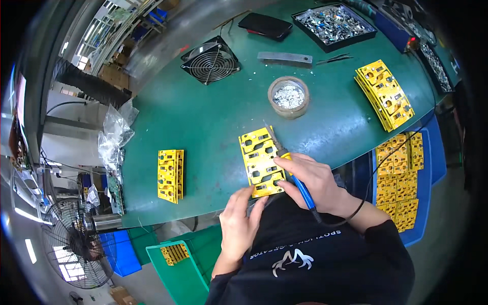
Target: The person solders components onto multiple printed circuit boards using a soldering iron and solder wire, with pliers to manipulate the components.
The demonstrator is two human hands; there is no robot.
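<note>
The right fingers (297,166) clamped a soldering iron (303,194) pen-style, likely for control, over a yellow board (259,163) on the green surface (213,127); left fingers (238,204) gripped its near-left corner, apparently for steadiness.

A person seen from above wears a plain black top (335,274). Its chest carries 1 curved line of small pale lettering (297,245), upside down from this view, and below that a whitish emblem (293,262) of curling, antler-like strokes. The black left sleeve (221,288) and black right sleeve (390,249) leave 2 wrists and both hands, left (236,223) and right (323,185), bare.
</note>
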